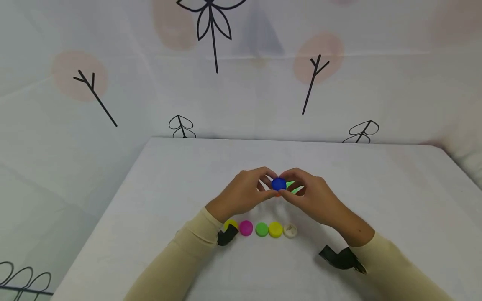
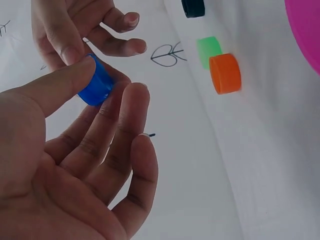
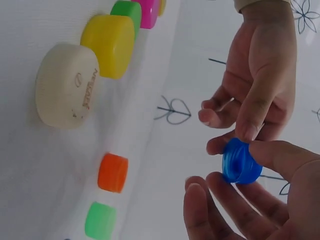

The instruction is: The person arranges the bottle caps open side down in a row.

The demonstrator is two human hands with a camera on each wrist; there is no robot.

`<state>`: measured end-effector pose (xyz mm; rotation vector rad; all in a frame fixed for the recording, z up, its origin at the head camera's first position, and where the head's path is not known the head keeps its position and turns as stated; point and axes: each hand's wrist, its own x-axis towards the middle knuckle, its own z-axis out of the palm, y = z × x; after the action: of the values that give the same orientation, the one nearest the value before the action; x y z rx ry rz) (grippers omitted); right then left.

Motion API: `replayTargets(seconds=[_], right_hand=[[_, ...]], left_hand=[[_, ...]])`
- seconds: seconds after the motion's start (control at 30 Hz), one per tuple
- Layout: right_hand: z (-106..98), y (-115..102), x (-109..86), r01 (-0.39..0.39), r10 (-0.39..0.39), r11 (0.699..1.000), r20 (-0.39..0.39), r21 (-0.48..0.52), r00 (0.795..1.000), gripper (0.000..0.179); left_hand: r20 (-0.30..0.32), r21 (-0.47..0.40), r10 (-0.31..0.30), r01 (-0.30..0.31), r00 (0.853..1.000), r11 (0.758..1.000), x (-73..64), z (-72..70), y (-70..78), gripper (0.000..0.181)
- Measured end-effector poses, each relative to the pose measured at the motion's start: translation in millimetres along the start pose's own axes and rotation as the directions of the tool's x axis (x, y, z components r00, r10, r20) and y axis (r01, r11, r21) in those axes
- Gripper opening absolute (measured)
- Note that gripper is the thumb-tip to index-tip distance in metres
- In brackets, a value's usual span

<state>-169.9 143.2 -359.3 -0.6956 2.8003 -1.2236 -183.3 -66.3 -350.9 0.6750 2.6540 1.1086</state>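
Note:
A blue bottle cap (image 1: 279,184) is held up between the two hands over the table. My left hand (image 1: 246,190) pinches one side of it between thumb and fingers. From the other side my right hand (image 1: 314,196) pinches the same cap. The right wrist view shows the hollow inside of the blue cap (image 3: 241,162), with both thumbs at its rim. Behind the hands, an orange cap (image 2: 226,73) and a light green cap (image 2: 208,51) stand on the table; in the head view the hands partly hide them.
Nearer the body, a row of caps lies on the white table (image 1: 158,179): yellow (image 1: 230,224), pink (image 1: 246,228), green (image 1: 262,229), yellow (image 1: 275,229) and white with print (image 1: 290,230). A dark cap (image 2: 193,7) shows in the left wrist view. Patterned cloth (image 1: 256,100) hangs behind.

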Motion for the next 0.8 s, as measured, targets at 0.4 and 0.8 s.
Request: replayTargets(seconds=[0.4, 0.8], right_hand=[[-6, 3, -29.9, 0.031, -0.036, 0.999, -0.109, -0.043, 0.993, 0.030], [-9, 17, -55.8, 0.073, -0.083, 0.994, -0.119, -0.087, 0.989, 0.034]], left_hand=[[0.013, 0.025, 0.075, -0.075, 0.997, 0.997, -8.1, 10.2, 18.9, 0.037], [0.027, 0.188, 0.081, -0.085, 0.996, 0.978, -11.8, 33.6, 32.2, 0.032]])
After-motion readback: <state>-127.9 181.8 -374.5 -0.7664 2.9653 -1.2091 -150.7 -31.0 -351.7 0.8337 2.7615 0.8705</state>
